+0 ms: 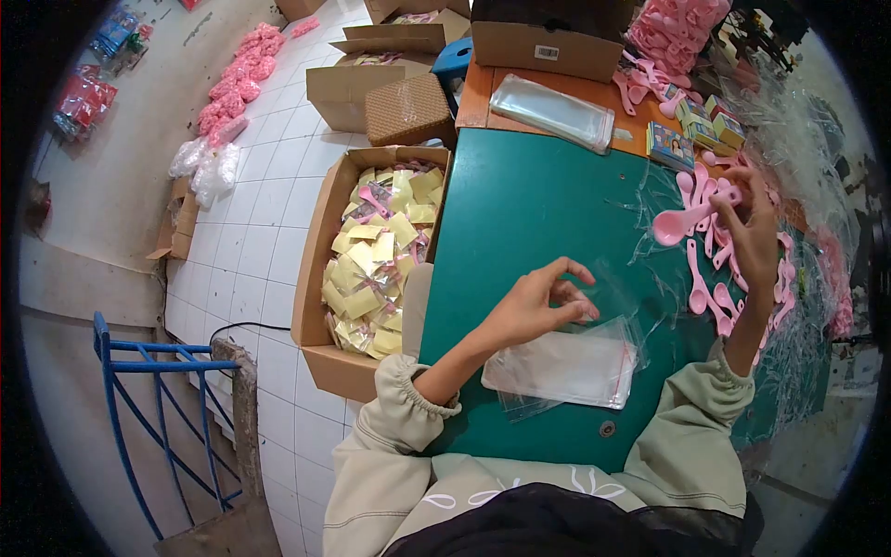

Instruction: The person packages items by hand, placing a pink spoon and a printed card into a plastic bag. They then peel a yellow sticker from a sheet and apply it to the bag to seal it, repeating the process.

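Note:
My right hand (750, 218) pinches the handle of a pink spoon (670, 226), whose bowl points left over the green tabletop. Beneath and around it lie many loose pink spoons (698, 290). My left hand (548, 302) is raised with its fingers curved and apart, just above a stack of clear plastic bags (566, 369). A thin transparent film shows beside its fingertips; whether they touch it is unclear.
An open carton (311, 320) of packed sachets stands left of the green table (520, 213). Small printed boxes (670, 146), another bag stack (554, 111) and a brown box (546, 46) sit at the back. Plastic wrap (803, 139) bunches at right; a blue metal frame (158, 357) stands at left.

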Action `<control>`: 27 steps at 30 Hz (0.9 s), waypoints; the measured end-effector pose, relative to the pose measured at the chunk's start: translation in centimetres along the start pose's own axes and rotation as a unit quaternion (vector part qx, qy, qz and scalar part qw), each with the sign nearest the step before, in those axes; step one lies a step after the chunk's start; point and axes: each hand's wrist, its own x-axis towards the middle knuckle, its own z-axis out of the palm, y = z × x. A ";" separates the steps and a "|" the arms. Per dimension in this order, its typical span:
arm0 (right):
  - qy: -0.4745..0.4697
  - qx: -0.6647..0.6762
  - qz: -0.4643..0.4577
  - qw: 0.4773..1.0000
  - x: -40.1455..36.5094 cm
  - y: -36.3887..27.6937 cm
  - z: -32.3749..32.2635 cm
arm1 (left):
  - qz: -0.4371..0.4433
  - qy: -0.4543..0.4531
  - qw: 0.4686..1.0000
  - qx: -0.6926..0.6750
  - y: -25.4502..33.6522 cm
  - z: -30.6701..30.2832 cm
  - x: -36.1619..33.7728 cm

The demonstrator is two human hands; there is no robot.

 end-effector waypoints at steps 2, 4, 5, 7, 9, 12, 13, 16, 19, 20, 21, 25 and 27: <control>-0.077 0.052 0.010 0.996 -0.8 -0.7 1.2 | -0.016 0.024 0.998 -0.055 0.1 -0.2 0.1; -0.115 0.072 0.023 0.990 -1.4 -1.8 2.4 | -0.025 0.043 0.996 -0.069 0.2 -0.6 0.2; -0.116 0.066 0.032 0.991 -1.8 -2.6 3.1 | -0.022 0.051 0.996 -0.065 0.1 -0.8 0.2; -0.091 0.062 0.030 0.993 -2.1 -3.3 4.1 | -0.020 0.061 0.996 -0.067 -0.1 -1.1 0.2; -0.044 0.130 0.011 0.990 -2.3 -3.4 4.9 | -0.022 0.063 0.995 -0.080 -0.2 -1.3 0.2; -0.024 0.183 -0.005 0.983 -2.8 -3.9 5.7 | -0.014 0.065 0.991 -0.114 0.0 -1.2 0.1; -0.026 0.193 -0.008 0.981 -2.9 -4.0 5.8 | -0.013 0.065 0.992 -0.112 0.2 -1.2 0.1; -0.062 0.166 -0.011 0.984 -3.0 -4.4 5.9 | -0.016 0.062 0.993 -0.104 0.5 -1.2 0.0; -0.053 0.198 -0.009 0.979 -3.1 -4.3 6.1 | -0.020 0.062 0.993 -0.099 0.6 -1.2 0.0; -0.042 0.217 -0.016 0.975 -3.0 -4.2 6.2 | -0.019 0.065 0.993 -0.100 0.5 -1.2 0.0; -0.030 0.235 -0.023 0.971 -3.0 -4.1 6.2 | -0.018 0.068 0.992 -0.100 0.5 -1.2 0.0; -0.052 0.220 -0.026 0.974 -3.3 -4.2 6.3 | -0.019 0.067 0.992 -0.106 0.8 -1.3 -0.1; -0.070 0.224 -0.031 0.972 -3.4 -4.3 6.5 | -0.028 0.069 0.992 -0.097 0.9 -1.3 -0.1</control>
